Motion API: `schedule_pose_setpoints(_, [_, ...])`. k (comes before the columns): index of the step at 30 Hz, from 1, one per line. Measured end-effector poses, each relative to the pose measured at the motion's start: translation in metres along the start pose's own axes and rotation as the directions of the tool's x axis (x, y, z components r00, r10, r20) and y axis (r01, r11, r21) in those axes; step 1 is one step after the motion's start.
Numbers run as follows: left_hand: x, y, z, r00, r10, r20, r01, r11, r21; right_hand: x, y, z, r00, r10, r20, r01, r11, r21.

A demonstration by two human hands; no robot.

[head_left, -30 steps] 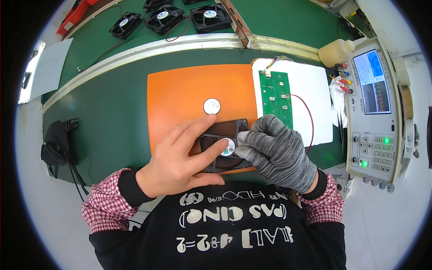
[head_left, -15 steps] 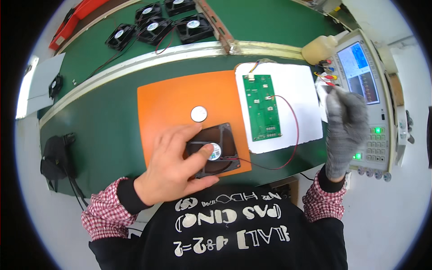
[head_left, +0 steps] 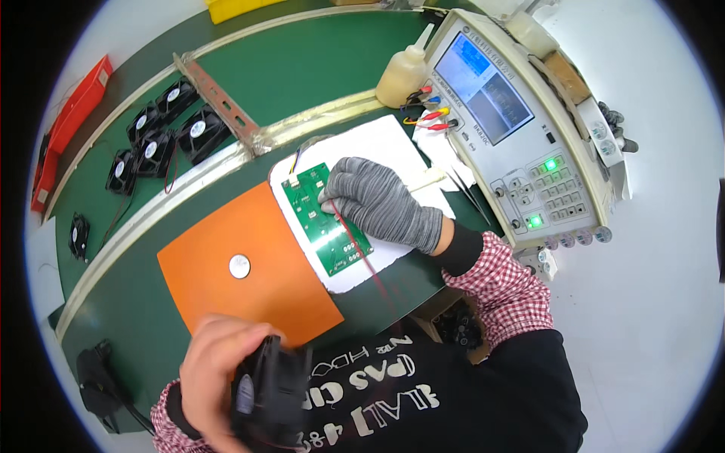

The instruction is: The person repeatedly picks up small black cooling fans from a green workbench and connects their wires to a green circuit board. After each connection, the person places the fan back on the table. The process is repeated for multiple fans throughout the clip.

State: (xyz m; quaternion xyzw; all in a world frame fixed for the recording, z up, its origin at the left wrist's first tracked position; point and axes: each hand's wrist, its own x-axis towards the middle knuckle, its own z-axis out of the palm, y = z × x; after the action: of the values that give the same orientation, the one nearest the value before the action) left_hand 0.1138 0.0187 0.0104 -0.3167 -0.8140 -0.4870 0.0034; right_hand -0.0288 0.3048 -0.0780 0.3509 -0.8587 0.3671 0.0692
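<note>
Left grip (head_left: 205, 371) holds fan (head_left: 278, 392), label (head_left: 245, 394) blurred.

Toward half past seven, the bare left hand (head_left: 209, 368) grips a black fan (head_left: 270, 389), blurred. Near the dial's centre, the gloved right hand (head_left: 381, 202) has its fingertips at a green circuit board (head_left: 330, 241), where a red wire (head_left: 367, 261) meets them; their hold on it is hidden. A white disc (head_left: 239, 266) lies on an orange mat (head_left: 260, 234) at eight o'clock, bench-top fans (head_left: 155, 152) at ten, a lit tester (head_left: 563, 155) at two

fan (head_left: 278, 389) black | board (head_left: 331, 245) green | sheet (head_left: 283, 298) orange | glove (head_left: 381, 200) grey, streaked
</note>
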Motion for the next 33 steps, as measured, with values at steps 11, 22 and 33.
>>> schedule_pose_setpoints(11, [-0.001, -0.023, -0.033, 0.834, 0.009, 0.552, 0.546, 0.139, -0.826, 0.001, 0.000, 0.004, 0.999, -0.037, -0.009, 0.038, 0.998, 0.052])
schedule_pose_setpoints(22, [0.144, -0.117, -0.024, 0.888, 0.365, -0.281, -0.106, 0.756, 0.645, -0.014, 0.002, -0.015, 0.937, -0.066, -0.342, 0.091, 0.994, 0.057])
schedule_pose_setpoints(33, [0.150, -0.125, -0.042, 0.889, 0.410, -0.203, -0.107, 0.618, 0.779, -0.041, 0.018, -0.049, 0.975, 0.088, -0.202, -0.166, 0.897, -0.410])
